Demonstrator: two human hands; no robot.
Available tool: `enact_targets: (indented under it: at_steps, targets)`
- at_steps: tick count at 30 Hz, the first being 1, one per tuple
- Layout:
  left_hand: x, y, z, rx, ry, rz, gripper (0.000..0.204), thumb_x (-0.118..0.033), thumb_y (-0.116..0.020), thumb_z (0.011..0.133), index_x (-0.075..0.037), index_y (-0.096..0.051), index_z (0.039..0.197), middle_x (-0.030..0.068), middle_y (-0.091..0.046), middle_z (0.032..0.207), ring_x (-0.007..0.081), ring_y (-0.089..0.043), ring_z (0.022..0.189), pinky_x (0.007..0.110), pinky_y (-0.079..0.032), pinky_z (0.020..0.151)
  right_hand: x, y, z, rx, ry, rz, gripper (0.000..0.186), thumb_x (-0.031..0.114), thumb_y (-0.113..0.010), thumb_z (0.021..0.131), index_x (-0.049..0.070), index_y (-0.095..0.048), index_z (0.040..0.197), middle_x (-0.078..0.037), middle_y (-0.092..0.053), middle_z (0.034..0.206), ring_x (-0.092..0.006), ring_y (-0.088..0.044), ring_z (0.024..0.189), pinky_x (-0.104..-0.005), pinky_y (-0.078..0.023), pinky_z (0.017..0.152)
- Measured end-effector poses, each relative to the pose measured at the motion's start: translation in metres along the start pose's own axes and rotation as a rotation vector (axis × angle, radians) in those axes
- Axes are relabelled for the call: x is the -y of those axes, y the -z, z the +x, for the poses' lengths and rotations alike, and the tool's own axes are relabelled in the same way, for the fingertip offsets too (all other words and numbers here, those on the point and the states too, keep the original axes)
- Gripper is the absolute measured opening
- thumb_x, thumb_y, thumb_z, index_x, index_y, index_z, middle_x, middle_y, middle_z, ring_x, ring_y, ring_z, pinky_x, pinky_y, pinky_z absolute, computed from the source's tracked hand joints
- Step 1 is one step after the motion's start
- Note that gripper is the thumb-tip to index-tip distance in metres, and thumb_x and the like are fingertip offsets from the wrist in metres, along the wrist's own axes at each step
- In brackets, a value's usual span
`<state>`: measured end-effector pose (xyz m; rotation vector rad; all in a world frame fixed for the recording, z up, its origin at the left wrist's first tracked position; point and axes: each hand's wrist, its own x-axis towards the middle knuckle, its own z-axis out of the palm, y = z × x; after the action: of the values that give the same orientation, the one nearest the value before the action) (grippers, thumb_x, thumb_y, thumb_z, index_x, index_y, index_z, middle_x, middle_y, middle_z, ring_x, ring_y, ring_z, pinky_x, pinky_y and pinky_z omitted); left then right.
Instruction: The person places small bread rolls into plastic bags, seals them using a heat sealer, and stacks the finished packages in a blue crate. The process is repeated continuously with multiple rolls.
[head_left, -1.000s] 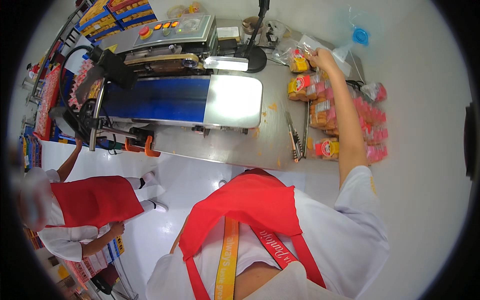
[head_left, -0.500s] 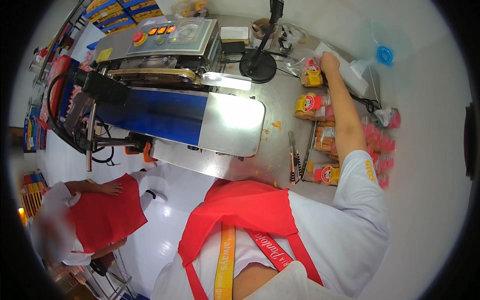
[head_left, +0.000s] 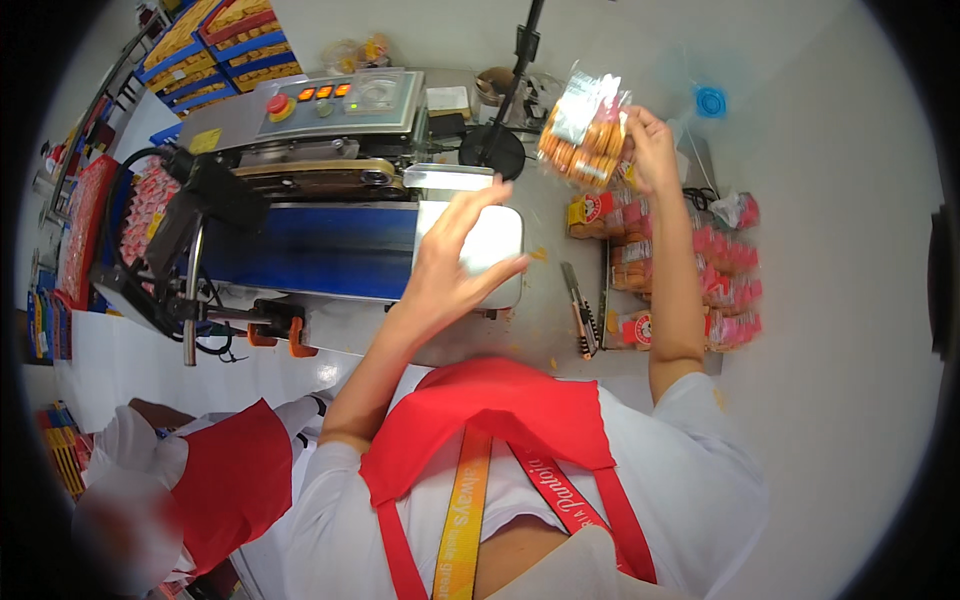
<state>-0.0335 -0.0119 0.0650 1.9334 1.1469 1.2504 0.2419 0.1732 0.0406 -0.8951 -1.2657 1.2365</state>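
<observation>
Raised over the far right of the steel table is a clear bag of round golden biscuits (head_left: 583, 150); my right hand (head_left: 652, 152) grips its right edge. My left hand (head_left: 447, 262) is open and holds nothing, its thumb and fingers spread above the bright metal end plate (head_left: 508, 238) of a blue conveyor belt (head_left: 310, 248). That belt runs along the front of a band sealing machine (head_left: 300, 145) with lit orange displays and a red button. Several packed biscuit bags (head_left: 630, 262) with red and yellow labels lie in rows below my right forearm.
A box cutter (head_left: 582, 318) lies on the table, with crumbs nearby. Behind the machine's end stands a black round-based stand (head_left: 492, 152). At the left, a co-worker in a red apron (head_left: 235, 475) bends beside the table. Blue crates of biscuits (head_left: 250, 45) are stacked at the back left.
My right hand has lifted a biscuit bag from the far end of the rows and brought it leftward. My left hand has come into view over the conveyor's end plate.
</observation>
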Motion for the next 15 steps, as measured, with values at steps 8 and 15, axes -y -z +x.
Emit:
enact_targets:
  at_steps: [8,15]
  targets:
    - [0.009,0.001,0.004,-0.321,0.119,0.164,0.14,-0.036,-0.088,0.051,-0.001,0.008,0.147,0.0299,-0.032,0.14,0.0413,-0.039,0.128,0.045,-0.033,0.107,0.016,-0.151,-0.103,0.023,0.225,-0.146,0.017,0.014,-0.056,0.096,0.002,-0.062,0.087,0.003,-0.059,0.077,-0.0033,-0.054,0.07,-0.0207,-0.049,0.058]
    - [0.02,0.049,-0.052,-0.475,0.263,0.537,0.133,-0.021,-0.084,0.05,-0.002,0.004,0.148,0.0209,-0.049,0.122,0.0375,-0.051,0.111,0.044,-0.04,0.095,0.019,-0.175,-0.089,0.064,0.317,-0.154,0.019,0.018,-0.052,0.098,0.004,-0.062,0.107,-0.006,-0.06,0.111,-0.0136,-0.055,0.101,-0.0271,-0.047,0.084]
